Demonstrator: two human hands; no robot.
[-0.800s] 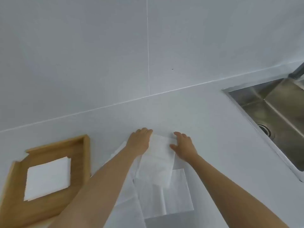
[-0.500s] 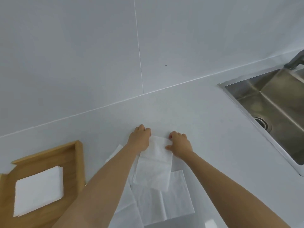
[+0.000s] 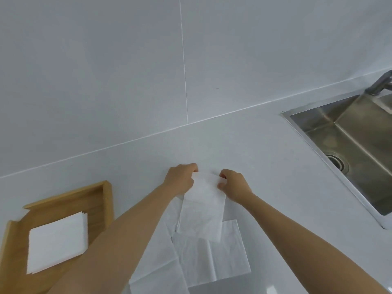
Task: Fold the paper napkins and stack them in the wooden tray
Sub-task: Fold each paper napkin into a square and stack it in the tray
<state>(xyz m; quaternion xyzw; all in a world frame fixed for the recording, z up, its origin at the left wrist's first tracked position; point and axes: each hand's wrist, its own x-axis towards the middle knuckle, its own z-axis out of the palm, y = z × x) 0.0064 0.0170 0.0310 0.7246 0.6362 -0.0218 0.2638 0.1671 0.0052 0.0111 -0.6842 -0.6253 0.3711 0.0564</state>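
White counter (image 3: 265,149) holds sink (image 3: 350,149), wooden tray (image 3: 107,200), loose napkins (image 3: 210,257).

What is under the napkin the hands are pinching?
Under the pinched napkin, held at its far corners by the left hand and right hand, lie other unfolded napkins on the counter. How many is unclear; they overlap.

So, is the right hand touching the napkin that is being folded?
Touching. The head view shows the right hand pinching the far corner of the napkin, fingers closed on its edge.
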